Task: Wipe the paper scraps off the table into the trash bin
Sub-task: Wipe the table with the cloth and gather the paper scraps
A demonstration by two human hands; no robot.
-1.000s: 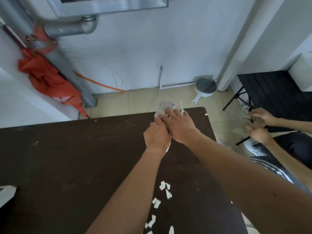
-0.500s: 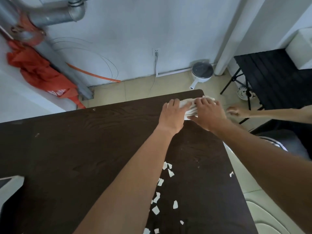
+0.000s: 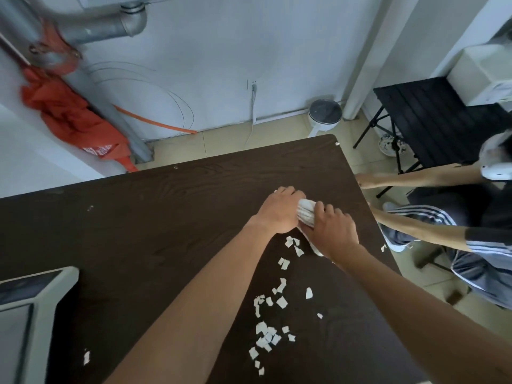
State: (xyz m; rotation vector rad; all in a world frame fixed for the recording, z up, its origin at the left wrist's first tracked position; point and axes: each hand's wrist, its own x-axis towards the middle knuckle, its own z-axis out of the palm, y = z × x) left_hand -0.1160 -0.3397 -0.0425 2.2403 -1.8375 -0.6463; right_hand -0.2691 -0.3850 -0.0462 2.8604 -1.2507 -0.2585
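White paper scraps [image 3: 267,338] are lying scattered on the dark wood-grain table [image 3: 138,231]. They are trailing in a loose line from just beside my hands toward me and bunching thickest in a clump near the close edge. One stray piece is sitting well apart on the left. I am gripping a bunched, ribbed white cloth [image 3: 306,213] between my left hand [image 3: 278,213] and right hand [image 3: 332,232], low over the tabletop's right side.

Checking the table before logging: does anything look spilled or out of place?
Yes. Torn white paper scraps lie scattered across the dark table, one stray scrap far left. The left hand and right hand hold a cloth just beyond them.
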